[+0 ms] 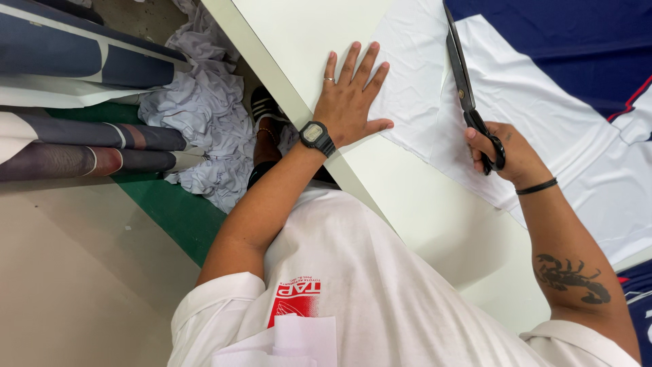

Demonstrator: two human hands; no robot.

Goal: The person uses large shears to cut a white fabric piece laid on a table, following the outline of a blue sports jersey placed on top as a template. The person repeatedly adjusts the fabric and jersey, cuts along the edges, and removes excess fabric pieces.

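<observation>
— Where's the cloth she's cutting?

— The white printed fabric sheet (421,102) lies flat on the pale bench (299,41), running off toward its far right side, navy panels (564,47) printed beyond. Her left hand (350,102) presses it down near the bench's left edge, fingers spread wide and flat, gripping nothing.

— And the other hand?

— The right hand (506,153) has its fingers curled through the handles of long black steel scissors (462,75), blades nearly closed, pointing away from her.

— Any risk?

— I'd say the cloth could creep if that flat palm eases off, pulling the cut crooked. And the heap of white offcuts (204,115) below the bench's left edge could snag a foot.
</observation>
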